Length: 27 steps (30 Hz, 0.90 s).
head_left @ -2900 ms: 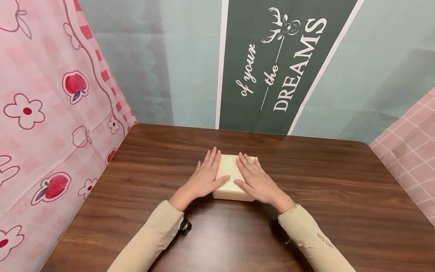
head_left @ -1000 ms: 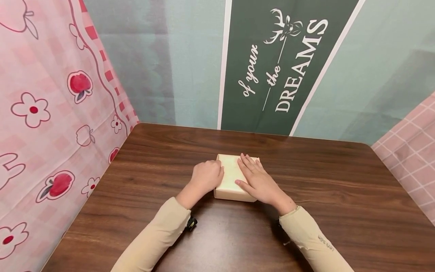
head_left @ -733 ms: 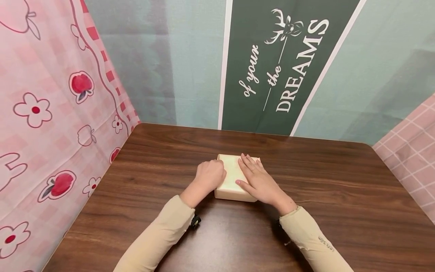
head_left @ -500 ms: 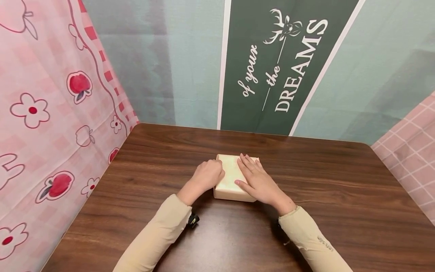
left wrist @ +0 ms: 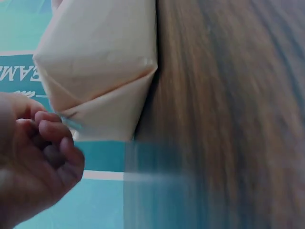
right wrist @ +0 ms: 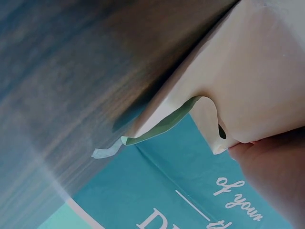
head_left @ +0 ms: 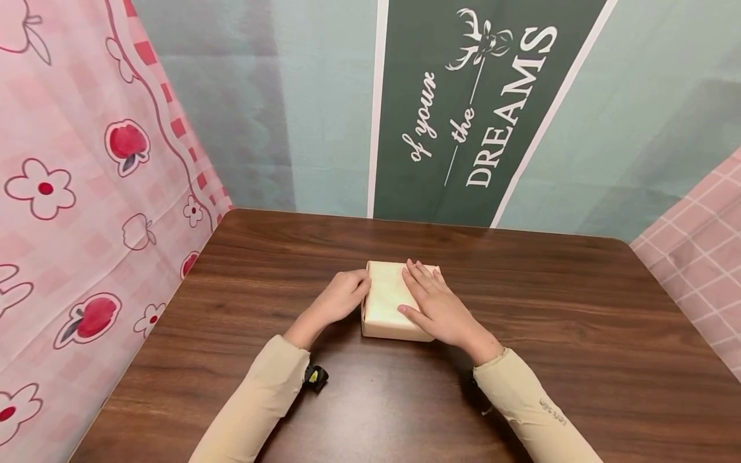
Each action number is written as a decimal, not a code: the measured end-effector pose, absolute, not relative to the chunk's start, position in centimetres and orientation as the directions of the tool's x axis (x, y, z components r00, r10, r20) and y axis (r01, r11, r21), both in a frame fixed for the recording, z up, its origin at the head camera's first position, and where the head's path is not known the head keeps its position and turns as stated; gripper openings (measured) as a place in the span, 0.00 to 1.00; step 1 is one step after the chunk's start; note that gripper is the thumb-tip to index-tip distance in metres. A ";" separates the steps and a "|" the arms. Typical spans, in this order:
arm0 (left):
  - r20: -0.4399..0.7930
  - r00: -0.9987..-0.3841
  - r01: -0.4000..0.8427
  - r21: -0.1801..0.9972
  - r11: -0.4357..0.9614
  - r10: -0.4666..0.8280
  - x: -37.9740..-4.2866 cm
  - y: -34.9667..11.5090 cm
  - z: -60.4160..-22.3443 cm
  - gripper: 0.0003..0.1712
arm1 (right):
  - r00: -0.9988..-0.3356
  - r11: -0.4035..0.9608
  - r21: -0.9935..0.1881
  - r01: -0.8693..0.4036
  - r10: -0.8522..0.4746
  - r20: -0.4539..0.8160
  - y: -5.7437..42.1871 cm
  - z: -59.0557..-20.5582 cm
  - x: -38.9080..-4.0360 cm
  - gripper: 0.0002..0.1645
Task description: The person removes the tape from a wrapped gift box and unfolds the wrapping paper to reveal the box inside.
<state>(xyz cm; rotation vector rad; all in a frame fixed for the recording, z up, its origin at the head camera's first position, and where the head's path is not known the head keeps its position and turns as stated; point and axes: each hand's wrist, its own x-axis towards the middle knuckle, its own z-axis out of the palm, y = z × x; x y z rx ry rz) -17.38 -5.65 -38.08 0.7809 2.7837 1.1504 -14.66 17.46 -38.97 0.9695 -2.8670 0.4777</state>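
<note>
A box wrapped in cream paper (head_left: 386,296) lies on the table. My left hand (head_left: 341,294) is at its left end, fingers curled in against the folded paper. In the left wrist view, the wrapped end (left wrist: 107,102) shows a diagonal fold, and the curled fingers pinch a small, blurred bluish strip of tape (left wrist: 72,123) at the fold's tip. Flat over the top right part of the box rests my right hand (head_left: 442,308), fingers spread. In the right wrist view, the paper flap (right wrist: 167,117) at the other end gapes loose, with a bit of tape (right wrist: 106,151) sticking out from its corner.
The dark wooden table (head_left: 260,270) runs back to a green and teal curtain (head_left: 324,128) with white lettering. A pink patterned curtain (head_left: 75,193) hangs on the left, a pink checked one (head_left: 700,257) on the right.
Left hand lay flat on the box's left side, then curled into a fist over its left edge; it has now shifted slightly left, off the top. Right hand has stayed in place.
</note>
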 end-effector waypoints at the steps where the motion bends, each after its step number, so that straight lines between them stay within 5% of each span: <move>1: 0.157 -0.885 0.422 0.665 0.616 0.437 -17.3 -5.8 -38.0 0.14 | -0.797 0.753 -0.265 -0.603 -0.579 0.171 17.5 -38.9 -14.7 0.41; 16: 0.061 -0.914 0.406 0.114 0.907 0.402 -16.3 -3.0 -35.8 0.20 | -0.798 0.755 -0.260 -0.602 -0.576 0.177 17.4 -38.9 -14.5 0.41; 27: 0.028 -0.909 0.416 0.065 0.907 0.415 -16.5 -2.4 -35.6 0.19 | -0.796 0.753 -0.258 -0.605 -0.576 0.187 17.4 -38.9 -14.5 0.41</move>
